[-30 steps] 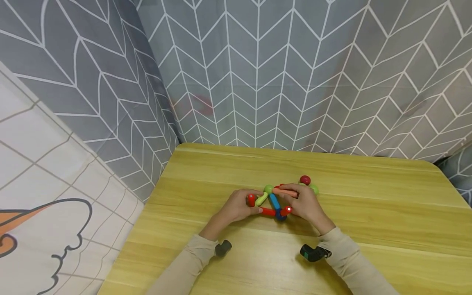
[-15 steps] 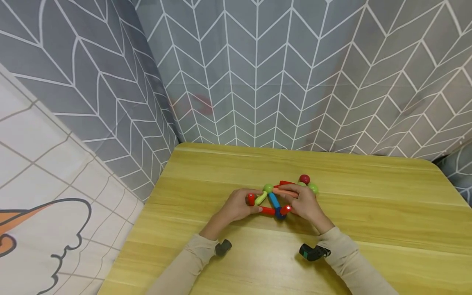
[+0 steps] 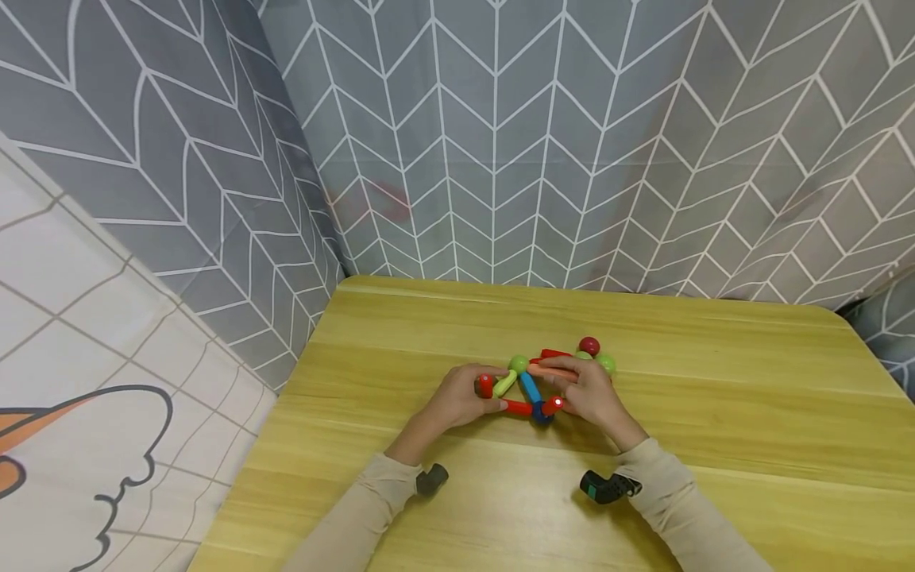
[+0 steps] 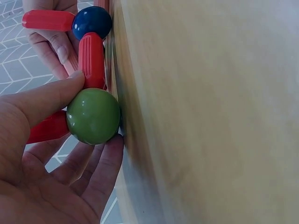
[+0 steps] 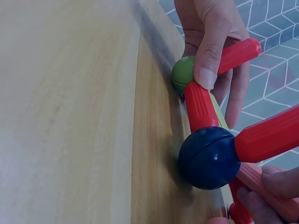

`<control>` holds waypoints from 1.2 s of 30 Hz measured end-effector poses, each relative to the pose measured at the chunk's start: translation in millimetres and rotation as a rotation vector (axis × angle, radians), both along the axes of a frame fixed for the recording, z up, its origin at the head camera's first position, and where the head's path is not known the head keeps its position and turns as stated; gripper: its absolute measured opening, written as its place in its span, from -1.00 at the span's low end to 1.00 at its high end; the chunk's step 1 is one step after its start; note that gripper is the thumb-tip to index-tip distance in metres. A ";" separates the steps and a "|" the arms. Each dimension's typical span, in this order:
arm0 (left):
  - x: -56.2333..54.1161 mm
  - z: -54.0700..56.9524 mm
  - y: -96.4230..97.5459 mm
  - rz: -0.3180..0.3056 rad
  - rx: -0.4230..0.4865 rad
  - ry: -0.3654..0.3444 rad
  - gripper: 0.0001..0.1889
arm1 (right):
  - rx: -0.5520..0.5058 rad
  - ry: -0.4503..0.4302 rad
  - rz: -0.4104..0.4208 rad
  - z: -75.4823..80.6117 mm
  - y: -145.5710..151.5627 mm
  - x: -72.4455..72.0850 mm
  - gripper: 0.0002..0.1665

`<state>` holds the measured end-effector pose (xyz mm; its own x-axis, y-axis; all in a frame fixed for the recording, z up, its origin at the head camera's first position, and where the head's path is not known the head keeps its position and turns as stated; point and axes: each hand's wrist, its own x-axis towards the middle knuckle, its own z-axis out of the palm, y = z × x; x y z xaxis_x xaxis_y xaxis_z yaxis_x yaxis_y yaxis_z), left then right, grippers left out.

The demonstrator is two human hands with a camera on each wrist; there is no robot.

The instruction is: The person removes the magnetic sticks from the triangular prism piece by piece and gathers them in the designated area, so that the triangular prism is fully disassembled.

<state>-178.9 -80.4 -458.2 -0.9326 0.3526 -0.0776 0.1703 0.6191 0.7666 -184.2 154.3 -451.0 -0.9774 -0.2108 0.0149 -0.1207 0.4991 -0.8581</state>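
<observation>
A frame of toy magnetic sticks and balls stands on the table between both hands. My left hand (image 3: 457,396) grips its left corner, the thumb at a red stick (image 4: 91,60) and the fingers beneath a green ball (image 4: 93,116). With thumb and fingers, my right hand (image 3: 592,393) pinches an orange stick (image 3: 554,372) that runs to the far light green ball (image 3: 519,365). A dark blue ball (image 5: 210,158) forms the near corner, with another red stick (image 5: 268,134) rising from it. Blue (image 3: 530,388) and yellow-green sticks (image 3: 504,385) meet at the far ball.
Behind the right hand lie a crimson ball (image 3: 589,346), green balls (image 3: 606,364) and a red stick (image 3: 554,353). The wooden table (image 3: 715,397) reaches back to a grey patterned curtain (image 3: 500,159). Black wrist cameras (image 3: 606,488) jut inward from the sleeves.
Both hands keep their holds on the frame, almost still. Slightly more of the red stick behind the right hand shows than one second ago.
</observation>
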 end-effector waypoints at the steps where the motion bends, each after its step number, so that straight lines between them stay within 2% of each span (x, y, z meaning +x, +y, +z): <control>1: -0.1 -0.2 0.0 0.001 0.001 0.000 -0.49 | -0.002 -0.009 0.000 -0.1 0.2 0.1 -0.66; 10: 1.0 0.3 1.2 0.019 0.004 -0.001 -0.51 | -0.067 -0.161 0.007 2.6 5.4 3.7 -0.62; 20: 2.7 1.2 0.6 0.019 0.000 -0.004 -0.52 | -0.133 -0.214 0.055 4.4 10.1 4.0 -0.60; 29: 3.8 2.4 0.3 0.023 0.011 -0.015 -0.53 | -0.072 -0.183 0.077 8.5 15.5 5.6 -0.64; 36: 3.4 2.5 0.8 0.020 0.001 -0.012 -0.53 | -0.197 -0.288 0.050 11.1 27.4 11.7 -0.59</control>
